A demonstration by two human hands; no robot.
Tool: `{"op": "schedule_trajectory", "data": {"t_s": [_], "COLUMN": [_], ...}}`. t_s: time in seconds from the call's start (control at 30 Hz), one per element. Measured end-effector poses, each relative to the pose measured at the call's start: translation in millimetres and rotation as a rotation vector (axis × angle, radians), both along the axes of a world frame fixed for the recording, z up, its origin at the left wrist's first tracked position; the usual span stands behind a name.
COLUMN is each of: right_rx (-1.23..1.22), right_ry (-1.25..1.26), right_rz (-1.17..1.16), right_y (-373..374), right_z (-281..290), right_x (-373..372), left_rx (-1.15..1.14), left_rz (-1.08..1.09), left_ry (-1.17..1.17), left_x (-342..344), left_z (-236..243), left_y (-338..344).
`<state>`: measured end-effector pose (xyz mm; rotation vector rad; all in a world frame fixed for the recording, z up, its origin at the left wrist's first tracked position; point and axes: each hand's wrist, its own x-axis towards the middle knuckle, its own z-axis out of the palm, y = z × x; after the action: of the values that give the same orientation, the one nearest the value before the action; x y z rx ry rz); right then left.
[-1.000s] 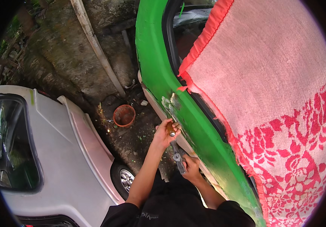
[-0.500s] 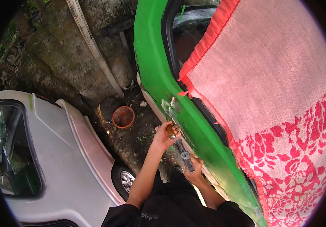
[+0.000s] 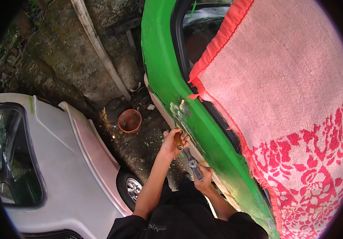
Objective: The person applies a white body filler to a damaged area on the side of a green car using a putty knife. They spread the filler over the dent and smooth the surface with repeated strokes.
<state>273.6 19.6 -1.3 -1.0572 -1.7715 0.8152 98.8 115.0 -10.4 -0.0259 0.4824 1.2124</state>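
My left hand (image 3: 171,145) is closed around a tool with a brown handle (image 3: 178,139) and a metal cap at its butt end. The tool's far end is hidden by my fingers and the car body, so I cannot tell its exact kind. My right hand (image 3: 204,179) grips a hammer, its grey metal head (image 3: 193,164) reaching toward the capped butt. Both hands are close beside the lower side of a green car body (image 3: 207,139). Just ahead of my left hand, the green paint has a damaged patch (image 3: 182,109) with bare, whitish and dark spots.
A pink and red patterned towel (image 3: 283,79) covers the green car's window area on the right. To the left stands a silver car (image 3: 64,159) with its wheel (image 3: 133,189) near my left forearm. A reddish-brown pot (image 3: 130,121) sits on the littered ground; a wooden plank (image 3: 100,49) leans behind.
The butt of the brown-handled tool has shifted slightly down and left. The hammer head has moved and tilted a little. Both hands keep their grip.
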Motion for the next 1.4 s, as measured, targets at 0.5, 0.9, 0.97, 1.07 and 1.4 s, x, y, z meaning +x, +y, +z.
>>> {"op": "schedule_trajectory", "data": {"t_s": [0.5, 0.9, 0.97, 1.07, 1.4], "right_rx": [-0.011, 0.152, 0.262, 0.006, 0.096], "right_ry": [-0.088, 0.046, 0.067, -0.064, -0.014], "right_rz": [0.011, 0.101, 0.119, -0.012, -0.016], "right_y": [8, 2, 6, 19, 12], "right_z": [-28, -18, -22, -19, -15], "right_x": [-1, 3, 8, -5, 6], "left_rx": [-0.013, 0.055, 0.05, 0.039, 0.046], "left_rz": [0.01, -0.031, -0.032, -0.003, -0.005], "left_ry": [0.038, -0.068, -0.078, 0.004, -0.028], "left_x": [-2, -4, -2, 2, 7], "left_z": [8, -17, -15, -10, -12], "left_y": [3, 8, 7, 11, 15]}}
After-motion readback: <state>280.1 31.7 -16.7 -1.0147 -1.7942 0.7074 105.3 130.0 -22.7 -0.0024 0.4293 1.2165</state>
